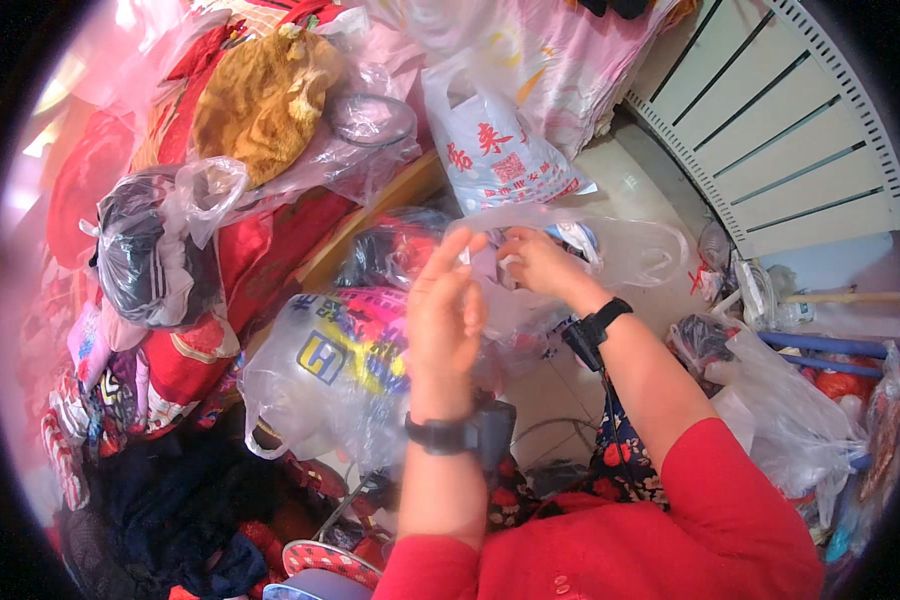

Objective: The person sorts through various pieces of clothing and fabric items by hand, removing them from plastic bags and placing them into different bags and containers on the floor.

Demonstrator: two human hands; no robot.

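Note:
Raised in the middle, my left hand (448,300) is slightly blurred, its fingers stretched upward and apart, with nothing visible in them. My right hand (547,264) is at the mouth of a thin clear plastic bag (625,250), fingers curled together around a whitish bit I cannot make out. The bag's handle loop spreads to the right of that hand. Beneath and left of my left hand lies a full clear bag with bright pink, yellow and blue print (345,355). A dark bundle in plastic (385,250) sits just behind it.
A white bag with red print (505,150) stands beyond my hands. At left, a tied bag of dark cloth (150,255) and a brown plush cloth (260,105) lie on red bedding. Dark clothes (170,500) are heaped lower left. A slatted pale panel (770,110) and more bags (780,400) line the right.

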